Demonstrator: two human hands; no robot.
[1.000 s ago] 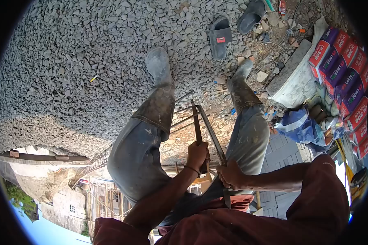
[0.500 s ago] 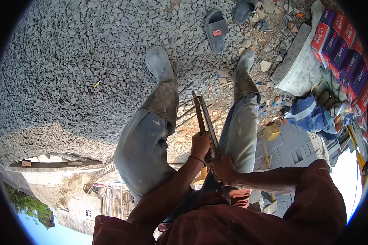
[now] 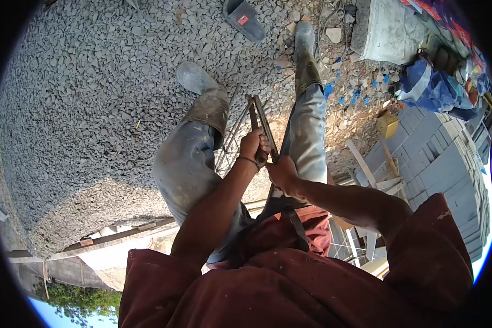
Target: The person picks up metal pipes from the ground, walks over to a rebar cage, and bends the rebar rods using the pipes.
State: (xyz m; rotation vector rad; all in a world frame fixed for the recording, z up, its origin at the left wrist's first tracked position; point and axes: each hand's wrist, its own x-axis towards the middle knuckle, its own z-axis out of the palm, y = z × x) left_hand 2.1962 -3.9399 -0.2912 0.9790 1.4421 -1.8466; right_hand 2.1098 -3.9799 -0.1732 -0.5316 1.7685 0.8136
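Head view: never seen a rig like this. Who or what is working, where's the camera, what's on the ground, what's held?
No robot here: a person works with two bare hands. The camera is worn on the head and looks down, so the shirt is at the bottom and the boots near the top.

The ground is mostly gravel, with a dark sandal on it near the top. A crumpled blue sheet lies at the upper right.

The left hand grips a dark bar; the right hand is at the lower end of a second bar. Their far ends are close together; I can't tell if they're joined.
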